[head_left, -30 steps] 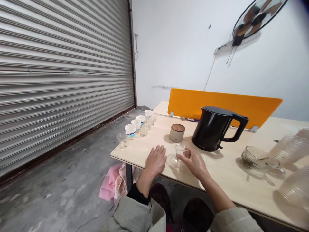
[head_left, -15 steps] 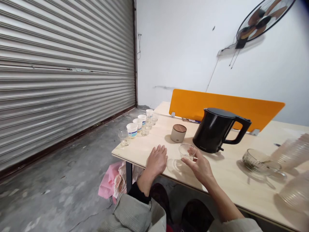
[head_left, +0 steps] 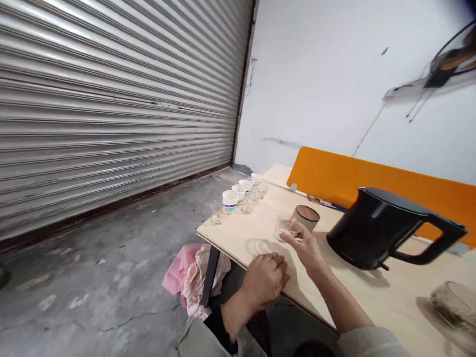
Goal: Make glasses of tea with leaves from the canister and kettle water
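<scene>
A small clear plastic cup (head_left: pixel 281 229) is held a little above the tabletop by my right hand (head_left: pixel 308 250), thumb and fingers closed on its side. Close behind that hand stands a round grey canister with a wooden lid (head_left: pixel 308 213), partly covered by the fingers. My left hand (head_left: pixel 263 278) rests at the front edge of the light wooden table (head_left: pixel 238 250), back upward, its fingers curled in; I see nothing held in it. Several white paper cups with blue bands (head_left: pixel 230 202) and clear plastic cups (head_left: pixel 216 212) stand in rows at the table's left end.
A black electric kettle (head_left: pixel 383 225) stands right of the canister, before an orange divider panel (head_left: pixel 357 183). A glass vessel with dark leaves (head_left: pixel 455 307) is at the lower right. Pink and pale cloth or bags (head_left: pixel 189 277) lie on the floor by the table leg.
The view has turned left. My right hand has carried the clear cup leftward, toward the rows of cups. My left hand's fingers, spread before, have curled in.
</scene>
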Demonstrator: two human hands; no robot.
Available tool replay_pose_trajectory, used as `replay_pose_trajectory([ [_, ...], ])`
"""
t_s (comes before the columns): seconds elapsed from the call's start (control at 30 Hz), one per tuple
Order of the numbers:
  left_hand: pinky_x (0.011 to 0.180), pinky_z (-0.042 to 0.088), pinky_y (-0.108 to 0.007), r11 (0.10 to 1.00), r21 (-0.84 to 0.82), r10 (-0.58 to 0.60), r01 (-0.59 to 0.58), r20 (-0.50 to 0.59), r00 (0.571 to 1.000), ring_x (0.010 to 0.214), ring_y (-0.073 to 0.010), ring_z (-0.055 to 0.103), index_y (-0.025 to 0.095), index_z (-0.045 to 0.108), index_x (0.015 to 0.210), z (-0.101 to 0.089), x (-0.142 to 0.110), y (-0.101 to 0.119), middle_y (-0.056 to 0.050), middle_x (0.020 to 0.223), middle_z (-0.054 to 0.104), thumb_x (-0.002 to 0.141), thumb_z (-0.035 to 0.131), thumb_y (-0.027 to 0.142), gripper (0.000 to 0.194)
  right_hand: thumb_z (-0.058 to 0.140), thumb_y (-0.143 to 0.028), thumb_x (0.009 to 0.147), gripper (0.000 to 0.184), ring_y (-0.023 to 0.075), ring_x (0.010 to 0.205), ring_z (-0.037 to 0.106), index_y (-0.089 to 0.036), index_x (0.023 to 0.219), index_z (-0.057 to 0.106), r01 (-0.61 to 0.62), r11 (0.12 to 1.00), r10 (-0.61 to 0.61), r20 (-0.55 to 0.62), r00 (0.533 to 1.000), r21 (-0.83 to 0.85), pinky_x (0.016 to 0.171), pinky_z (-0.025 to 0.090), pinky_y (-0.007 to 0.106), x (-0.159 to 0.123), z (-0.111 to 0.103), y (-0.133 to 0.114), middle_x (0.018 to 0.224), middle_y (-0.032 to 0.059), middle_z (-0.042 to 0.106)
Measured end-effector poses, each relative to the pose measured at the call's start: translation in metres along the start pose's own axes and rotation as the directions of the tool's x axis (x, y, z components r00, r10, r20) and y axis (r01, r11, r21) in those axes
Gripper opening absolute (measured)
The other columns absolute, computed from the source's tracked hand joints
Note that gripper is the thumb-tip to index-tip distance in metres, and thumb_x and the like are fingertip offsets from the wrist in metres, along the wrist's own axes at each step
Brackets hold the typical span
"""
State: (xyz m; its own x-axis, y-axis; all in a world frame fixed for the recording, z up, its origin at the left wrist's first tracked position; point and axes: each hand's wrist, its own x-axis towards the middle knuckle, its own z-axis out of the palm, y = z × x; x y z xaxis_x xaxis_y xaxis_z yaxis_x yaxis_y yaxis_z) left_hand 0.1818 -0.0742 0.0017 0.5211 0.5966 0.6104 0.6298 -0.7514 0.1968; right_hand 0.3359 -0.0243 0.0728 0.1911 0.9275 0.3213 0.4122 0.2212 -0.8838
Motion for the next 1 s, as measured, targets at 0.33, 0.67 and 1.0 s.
replay_pose_trajectory([
  [0.33,0.095,0.046,-0.037,0.990,0.054,0.133,-0.130,-0.051,0.990,0.125,-0.0238,0.055,0.015,0.060,0.121,0.006,-0.016,-0.007,-0.010,0.122,0.067,0.101,0.051,0.047,0.039,0.078,-0.053,0.056,0.065,0.0168,0.074,0.055,-0.019,0.109,0.064,-0.029,0.996,0.040,0.146,0.988,-0.080,0.066,0.047,0.030,0.047,0.086,0.000,0.085,0.0001,0.059],
  [0.67,0.096,0.046,-0.039,0.992,0.016,0.126,-0.125,-0.067,0.990,0.125,-0.0253,0.054,0.017,0.060,0.124,0.015,-0.019,-0.010,-0.009,0.121,0.068,0.098,0.057,0.048,0.040,0.077,-0.053,0.057,0.055,0.0172,0.069,0.054,-0.022,0.100,0.063,-0.013,0.995,0.031,0.197,0.980,-0.095,0.064,0.045,0.030,0.056,0.116,-0.004,0.075,-0.0038,0.056],
  [1.0,0.090,0.047,-0.037,0.990,0.020,0.138,-0.137,-0.102,0.985,0.116,-0.0237,0.058,0.022,0.065,0.113,0.019,-0.016,-0.011,-0.008,0.111,0.070,0.097,0.059,0.045,0.029,0.075,-0.049,0.057,0.045,0.0175,0.068,0.055,-0.025,0.090,0.055,-0.026,0.999,0.031,0.210,0.977,-0.028,0.062,0.045,0.030,0.063,0.132,-0.002,0.069,-0.0052,0.054],
])
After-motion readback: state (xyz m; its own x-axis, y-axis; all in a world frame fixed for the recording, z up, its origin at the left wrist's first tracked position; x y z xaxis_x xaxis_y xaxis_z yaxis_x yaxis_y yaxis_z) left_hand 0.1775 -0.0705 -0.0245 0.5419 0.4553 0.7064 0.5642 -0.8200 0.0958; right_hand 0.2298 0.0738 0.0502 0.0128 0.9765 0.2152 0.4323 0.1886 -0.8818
